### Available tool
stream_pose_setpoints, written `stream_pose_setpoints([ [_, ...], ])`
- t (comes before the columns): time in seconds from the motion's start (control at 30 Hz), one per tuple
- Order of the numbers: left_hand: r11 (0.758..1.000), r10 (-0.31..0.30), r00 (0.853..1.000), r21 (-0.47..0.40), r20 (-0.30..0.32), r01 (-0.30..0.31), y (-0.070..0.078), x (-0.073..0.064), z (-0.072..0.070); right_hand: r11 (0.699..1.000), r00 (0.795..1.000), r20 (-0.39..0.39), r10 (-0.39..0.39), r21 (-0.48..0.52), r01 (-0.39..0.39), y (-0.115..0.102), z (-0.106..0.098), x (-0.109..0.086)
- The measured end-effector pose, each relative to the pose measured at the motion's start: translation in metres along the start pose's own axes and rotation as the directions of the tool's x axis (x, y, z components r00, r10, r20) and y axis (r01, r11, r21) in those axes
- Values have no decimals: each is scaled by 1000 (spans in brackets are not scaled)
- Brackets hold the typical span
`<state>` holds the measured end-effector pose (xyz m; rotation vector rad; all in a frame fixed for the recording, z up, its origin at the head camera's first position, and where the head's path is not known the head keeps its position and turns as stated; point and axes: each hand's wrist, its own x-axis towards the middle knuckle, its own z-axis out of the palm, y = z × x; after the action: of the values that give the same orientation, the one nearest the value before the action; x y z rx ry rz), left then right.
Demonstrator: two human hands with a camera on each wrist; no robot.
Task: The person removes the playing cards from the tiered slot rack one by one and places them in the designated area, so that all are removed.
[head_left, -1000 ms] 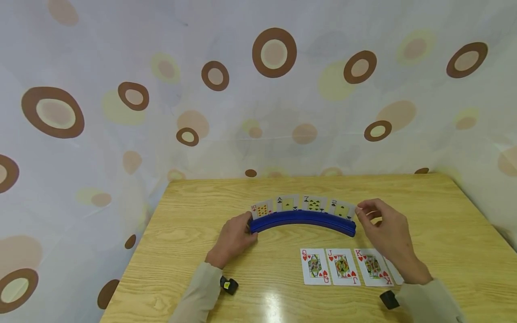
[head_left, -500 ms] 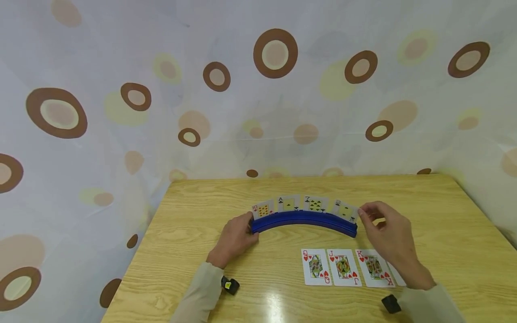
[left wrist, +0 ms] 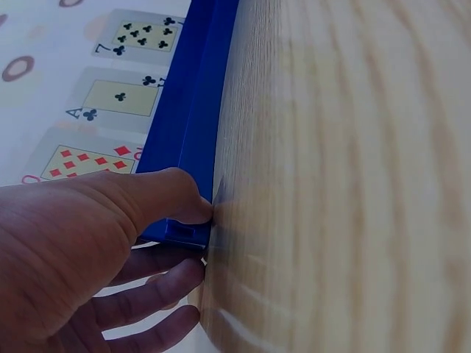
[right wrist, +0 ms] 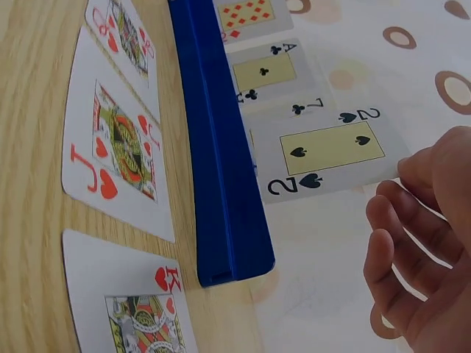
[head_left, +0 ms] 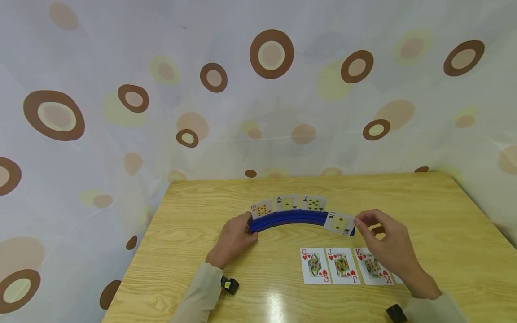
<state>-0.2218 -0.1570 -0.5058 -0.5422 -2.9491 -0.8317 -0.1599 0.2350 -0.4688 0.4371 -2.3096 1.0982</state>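
Observation:
A curved blue card holder [head_left: 291, 218] stands on the table, its left end gripped by my left hand [head_left: 233, 238] with the thumb on the near side. Upright in it are a ten of diamonds [head_left: 262, 209], an ace of clubs [left wrist: 121, 98] and a seven of clubs [head_left: 313, 203]. My right hand [head_left: 389, 242] pinches a two of spades [right wrist: 331, 151] by its right edge between thumb and index finger. In the head view that card overlaps the holder's right end; the right wrist view shows its whole face, out of the slot.
Nearer me lie a queen of hearts [head_left: 315, 265], a jack of hearts [head_left: 342, 265] and a king of hearts [head_left: 371, 267], face up in a row. Another card is mostly hidden under my right forearm. A patterned sheet [head_left: 226, 107] hangs behind the wooden table [head_left: 194, 202].
My right hand has drawn the two of spades out of the holder's right end and brought it down toward me. The left hand has stayed put on the holder.

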Motion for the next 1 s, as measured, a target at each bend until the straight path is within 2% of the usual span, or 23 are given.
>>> stream_pose_setpoints([
  [0.3, 1000, 2, 1000, -19, -2, -2, 0, 1, 4, 1000, 994, 108, 20, 19, -23, -17, -8, -16],
  [0.43, 999, 35, 999, -25, -27, -36, -4, 1, 3, 999, 981, 192, 29, 36, -37, -27, -10, -25],
  [0.5, 997, 73, 996, -11, -46, -73, -13, 3, 7, 997, 971, 238, 32, 57, -47, -31, -9, -29],
  [0.63, 996, 84, 995, -5, -55, -85, -13, 5, 6, 991, 938, 342, 52, 98, -91, -36, -8, -37],
  [0.73, 999, 33, 999, -17, -25, -34, -2, 3, 0, 984, 900, 430, 69, 118, -131, -38, -7, -44],
  [0.83, 1000, -8, 1000, -12, 6, 8, 2, 2, 0, 978, 855, 515, 65, 138, -158, -39, -4, -50],
  [0.93, 1000, -19, 1000, -11, 15, 20, 2, 2, 0, 973, 819, 571, 53, 154, -170, -40, 1, -56],
  [1.0, 1000, -15, 1000, -10, 12, 15, 3, 2, -1, 973, 803, 595, 45, 158, -171, -40, 6, -58],
])
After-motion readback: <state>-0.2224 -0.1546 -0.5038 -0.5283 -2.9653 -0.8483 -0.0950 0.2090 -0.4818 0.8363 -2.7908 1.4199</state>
